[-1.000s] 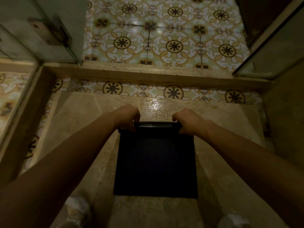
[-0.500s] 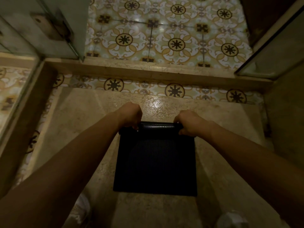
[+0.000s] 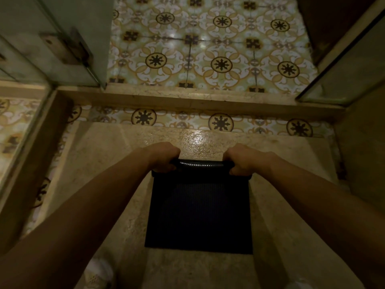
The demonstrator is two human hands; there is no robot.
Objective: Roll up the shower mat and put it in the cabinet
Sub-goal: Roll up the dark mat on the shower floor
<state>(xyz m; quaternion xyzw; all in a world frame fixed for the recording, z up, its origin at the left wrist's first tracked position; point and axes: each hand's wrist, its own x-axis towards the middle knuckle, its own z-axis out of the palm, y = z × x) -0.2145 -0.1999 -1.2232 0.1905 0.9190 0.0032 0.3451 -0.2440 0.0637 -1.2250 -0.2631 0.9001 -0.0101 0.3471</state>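
Observation:
A dark, ribbed shower mat (image 3: 199, 213) lies flat on the beige stone shower floor below me. Its far edge is curled into a thin, shiny roll (image 3: 201, 164). My left hand (image 3: 163, 156) is closed on the left end of that roll. The right end is gripped by my right hand (image 3: 242, 158). Both forearms reach down from the bottom corners of the view. No cabinet is in sight.
A raised stone curb (image 3: 187, 99) crosses ahead, with patterned floor tiles (image 3: 208, 49) beyond it. A glass door with a metal hinge (image 3: 66, 49) stands at the upper left, a glass panel (image 3: 343, 80) at the right. My white shoes (image 3: 98, 274) show at the bottom.
The mat's far edge has curled a little further into the roll under both hands. The view has shifted slightly; the hands keep their grip.

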